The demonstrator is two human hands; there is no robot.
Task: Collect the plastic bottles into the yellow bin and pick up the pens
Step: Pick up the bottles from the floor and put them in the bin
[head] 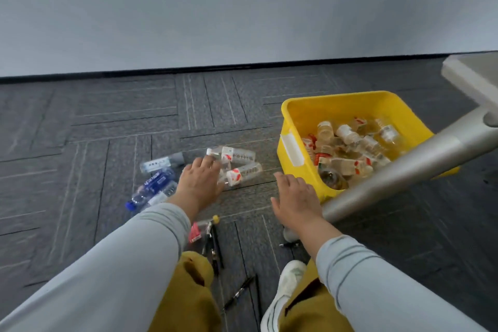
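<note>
A yellow bin (292, 113) stands on the carpet at the right, holding several clear bottles with red and white labels. Two clear bottles (239, 163) with the same labels lie on the floor left of the bin. My left hand (198, 182) reaches over their cap ends with fingers spread, holding nothing. Bottles with blue labels (156, 183) lie further left. My right hand (295, 198) hovers flat and empty between the loose bottles and the bin. Black pens (215, 248) lie near my knees, and another pen (238, 292) lies closer to me.
A grey chair leg (404, 170) slants across the bin's near corner from the right. A small bottle with a red label and yellow cap (200, 228) lies beside the pens. My knees and a white shoe (285, 286) fill the lower frame. A wall runs behind.
</note>
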